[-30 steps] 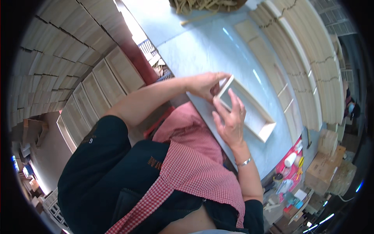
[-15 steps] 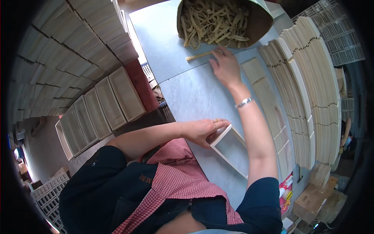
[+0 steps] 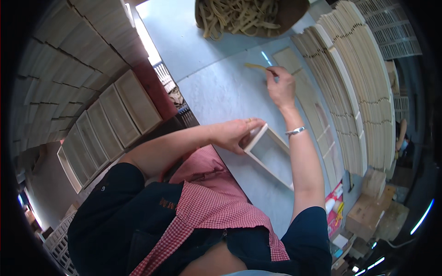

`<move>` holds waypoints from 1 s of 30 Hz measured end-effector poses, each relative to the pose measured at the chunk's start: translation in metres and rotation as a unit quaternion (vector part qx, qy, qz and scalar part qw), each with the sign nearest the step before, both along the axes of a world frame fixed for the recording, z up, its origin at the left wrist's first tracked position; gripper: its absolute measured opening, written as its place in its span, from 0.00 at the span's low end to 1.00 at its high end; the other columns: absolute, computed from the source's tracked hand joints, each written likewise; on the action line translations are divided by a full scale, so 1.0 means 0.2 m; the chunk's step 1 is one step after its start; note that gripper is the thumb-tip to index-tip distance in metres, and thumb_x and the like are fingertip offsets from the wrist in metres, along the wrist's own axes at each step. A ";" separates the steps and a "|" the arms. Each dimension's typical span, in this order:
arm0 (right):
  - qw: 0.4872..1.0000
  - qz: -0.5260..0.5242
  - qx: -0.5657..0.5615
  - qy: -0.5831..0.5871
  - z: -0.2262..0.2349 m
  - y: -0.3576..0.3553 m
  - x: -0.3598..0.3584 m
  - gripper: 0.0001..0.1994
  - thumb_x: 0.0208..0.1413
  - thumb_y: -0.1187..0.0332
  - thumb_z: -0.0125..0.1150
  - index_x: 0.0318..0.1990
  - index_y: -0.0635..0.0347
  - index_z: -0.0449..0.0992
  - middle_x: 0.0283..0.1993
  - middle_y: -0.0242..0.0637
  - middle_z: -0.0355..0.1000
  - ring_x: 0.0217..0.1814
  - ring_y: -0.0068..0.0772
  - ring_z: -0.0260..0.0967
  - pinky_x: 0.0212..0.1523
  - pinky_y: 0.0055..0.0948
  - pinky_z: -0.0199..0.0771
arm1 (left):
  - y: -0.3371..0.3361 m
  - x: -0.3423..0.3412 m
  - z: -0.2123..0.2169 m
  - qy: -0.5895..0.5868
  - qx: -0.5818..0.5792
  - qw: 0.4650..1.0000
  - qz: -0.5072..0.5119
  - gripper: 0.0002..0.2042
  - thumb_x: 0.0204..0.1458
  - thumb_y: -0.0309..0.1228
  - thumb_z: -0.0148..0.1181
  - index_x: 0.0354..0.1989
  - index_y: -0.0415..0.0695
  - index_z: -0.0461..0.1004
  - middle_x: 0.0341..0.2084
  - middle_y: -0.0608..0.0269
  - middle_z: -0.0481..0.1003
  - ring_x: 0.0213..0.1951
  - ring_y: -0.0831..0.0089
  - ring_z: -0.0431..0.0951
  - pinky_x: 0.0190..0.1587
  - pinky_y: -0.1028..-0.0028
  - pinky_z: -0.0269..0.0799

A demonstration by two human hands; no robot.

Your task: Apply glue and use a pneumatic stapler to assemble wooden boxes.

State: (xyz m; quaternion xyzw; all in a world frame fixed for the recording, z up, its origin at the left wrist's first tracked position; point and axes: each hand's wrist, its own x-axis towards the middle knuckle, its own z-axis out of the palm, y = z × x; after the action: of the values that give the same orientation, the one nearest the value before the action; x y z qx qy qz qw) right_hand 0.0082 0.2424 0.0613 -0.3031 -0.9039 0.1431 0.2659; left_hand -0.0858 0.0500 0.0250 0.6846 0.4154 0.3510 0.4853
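Observation:
My left hand [image 3: 234, 134] is closed round the short end of a pale rectangular wooden frame [image 3: 256, 138], which lies on the blue-grey tabletop [image 3: 216, 96]. Table surface shows through the middle of the frame. Farther off and to the right, my right hand [image 3: 281, 85] pinches one end of a thin tan strip [image 3: 256, 66] between thumb and fingers. The strip's free end points left, above the table. Many similar curled strips [image 3: 239, 17] fill a brown open-mouthed container [image 3: 293, 17] at the far edge of view.
Tall rows of stacked pale wooden pieces [image 3: 343, 87] line the table's right side, with a flat wooden frame [image 3: 309, 99] lying beside them. On the left stand box-like wooden trays [image 3: 120, 115] and stacked boards [image 3: 83, 55]. Cardboard boxes [image 3: 368, 211] sit at lower right.
My right hand has picked up the strip from beside the container and drawn it nearer and to the right. The left hand keeps its hold on the frame. The whole view has shifted slightly.

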 end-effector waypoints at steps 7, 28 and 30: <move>0.988 -0.116 -0.063 0.084 0.19 -0.19 0.41 0.06 0.54 0.73 0.64 0.36 0.67 0.82 0.28 0.35 0.80 0.24 0.31 0.72 0.30 0.28 0.73 | -0.01 0.00 0.00 0.042 0.019 0.999 0.023 0.49 0.35 0.21 0.74 0.70 0.37 0.54 0.47 0.46 0.74 0.34 0.62 0.80 0.37 0.68 0.80; 0.965 -0.138 -0.097 0.202 0.17 -0.22 0.76 0.02 0.57 0.76 0.59 0.36 0.63 0.75 0.23 0.32 0.72 0.22 0.26 0.65 0.27 0.27 0.68 | 0.00 0.01 0.04 0.097 -0.039 0.995 0.003 0.53 0.35 0.22 0.78 0.73 0.39 0.51 0.40 0.47 0.77 0.35 0.61 0.79 0.39 0.69 0.81; 0.971 -0.131 -0.159 0.122 0.18 -0.28 0.72 0.02 0.57 0.75 0.59 0.36 0.63 0.74 0.23 0.32 0.72 0.22 0.27 0.64 0.26 0.28 0.66 | 0.01 0.01 -0.01 0.088 -0.027 0.996 0.013 0.53 0.35 0.22 0.78 0.73 0.39 0.50 0.42 0.48 0.77 0.34 0.61 0.79 0.39 0.69 0.81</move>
State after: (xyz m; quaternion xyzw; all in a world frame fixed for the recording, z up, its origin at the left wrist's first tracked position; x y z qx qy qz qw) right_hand 0.1531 0.1863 0.0972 -0.4376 -0.7827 0.2846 0.3390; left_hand -0.0835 0.0524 0.0230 0.6938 0.4748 0.2844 0.4607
